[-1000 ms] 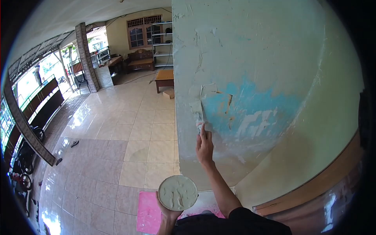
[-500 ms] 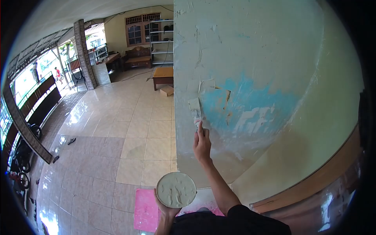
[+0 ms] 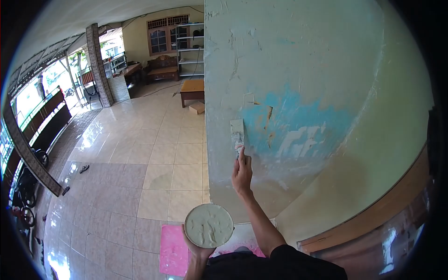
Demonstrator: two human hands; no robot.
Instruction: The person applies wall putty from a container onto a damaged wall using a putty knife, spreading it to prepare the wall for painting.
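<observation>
My right hand [image 3: 242, 173] is closed round the handle of a putty knife [image 3: 237, 129], index finger stretched along it. The knife's wide blade lies against the wall [image 3: 289, 60], just left of a patch of exposed blue paint [image 3: 298, 112]. Cracks and a torn brown spot [image 3: 268, 117] mark the wall beside the blade. Low in the view, my left hand [image 3: 198, 249] grips a round container [image 3: 209, 226] of pale greenish-grey putty from below and the side. The putty's surface is lumpy.
A pink sheet [image 3: 173, 249] lies on the tiled floor [image 3: 116, 186] below the container. Further back stand a wooden table [image 3: 192, 91], a carved bench [image 3: 162, 70] and a shelf rack [image 3: 190, 49]. A wooden-edged piece [image 3: 322, 240] borders the lower right. Motorbikes [image 3: 25, 191] stand at far left.
The putty knife has shifted slightly right and its blade has turned more upright. Fewer raised putty marks show above the blade. My left hand and the container stay nearly in place.
</observation>
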